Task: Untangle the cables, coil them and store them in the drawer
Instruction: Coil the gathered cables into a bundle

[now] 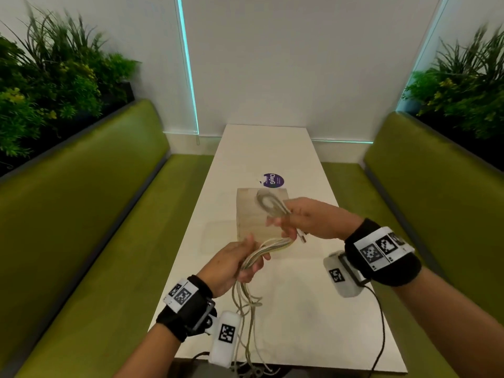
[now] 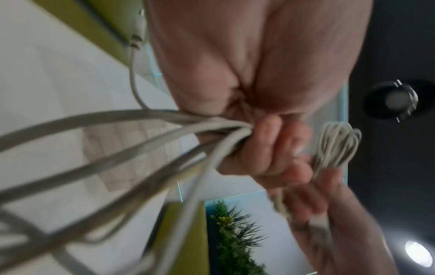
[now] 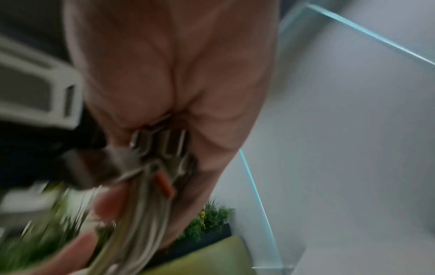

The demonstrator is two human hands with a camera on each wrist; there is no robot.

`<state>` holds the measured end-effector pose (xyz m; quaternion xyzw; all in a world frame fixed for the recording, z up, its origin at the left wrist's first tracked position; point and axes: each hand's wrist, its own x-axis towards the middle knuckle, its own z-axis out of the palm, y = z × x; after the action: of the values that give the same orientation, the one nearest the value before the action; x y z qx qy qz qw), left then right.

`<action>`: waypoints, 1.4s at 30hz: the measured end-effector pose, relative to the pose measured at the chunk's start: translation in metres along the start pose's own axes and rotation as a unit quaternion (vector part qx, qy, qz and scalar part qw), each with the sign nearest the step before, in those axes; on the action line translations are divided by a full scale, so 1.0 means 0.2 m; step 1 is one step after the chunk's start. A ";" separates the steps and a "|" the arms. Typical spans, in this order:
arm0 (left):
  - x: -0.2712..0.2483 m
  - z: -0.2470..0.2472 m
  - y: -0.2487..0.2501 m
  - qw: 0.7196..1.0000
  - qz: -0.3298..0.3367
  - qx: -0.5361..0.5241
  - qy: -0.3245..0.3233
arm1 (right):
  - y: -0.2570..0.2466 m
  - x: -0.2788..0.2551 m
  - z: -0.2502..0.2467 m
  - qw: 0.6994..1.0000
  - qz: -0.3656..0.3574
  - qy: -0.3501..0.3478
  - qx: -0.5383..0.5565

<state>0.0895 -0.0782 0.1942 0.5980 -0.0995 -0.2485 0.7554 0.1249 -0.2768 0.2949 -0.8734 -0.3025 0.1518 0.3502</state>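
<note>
I hold a bundle of pale grey cables (image 1: pixel 268 245) above the white table (image 1: pixel 300 317). My right hand (image 1: pixel 302 219) grips a folded coil (image 1: pixel 270 203) of the cables, its loop sticking out to the left; metal USB plugs (image 3: pixel 160 143) lie in its palm. My left hand (image 1: pixel 237 264) grips the strands lower down (image 2: pixel 212 128). Loose cable ends (image 1: pixel 245 323) hang from it past the table's near edge. The coil (image 2: pixel 336 145) shows beyond the left fingers in the left wrist view.
A beige wooden box or drawer (image 1: pixel 253 216) lies on the table under my hands, with a purple round sticker (image 1: pixel 273 180) behind it. Green benches (image 1: pixel 90 214) flank the table on both sides. Plants (image 1: pixel 49 85) line the bench backs. A black wire (image 1: pixel 380 328) trails from my right wrist.
</note>
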 end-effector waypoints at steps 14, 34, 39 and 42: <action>0.01 0.09 0.09 0.958 -0.067 0.252 -0.121 | -0.03 0.00 0.18 0.899 0.069 -0.271 -0.336; -0.02 0.11 -0.03 0.980 -0.016 0.182 -0.075 | 0.08 -0.04 0.19 0.964 0.094 -0.227 -0.101; -0.02 0.11 -0.05 0.982 0.038 0.170 -0.073 | 0.03 -0.03 0.10 0.948 0.103 -0.226 -0.198; -0.03 0.12 -0.11 0.987 0.054 0.149 -0.037 | -0.02 -0.03 -0.01 0.950 0.097 -0.192 -0.228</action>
<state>0.0683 -0.0993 0.1805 0.6880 -0.1954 -0.2117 0.6660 0.1189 -0.2799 0.2983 -0.9093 -0.3043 0.2772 0.0610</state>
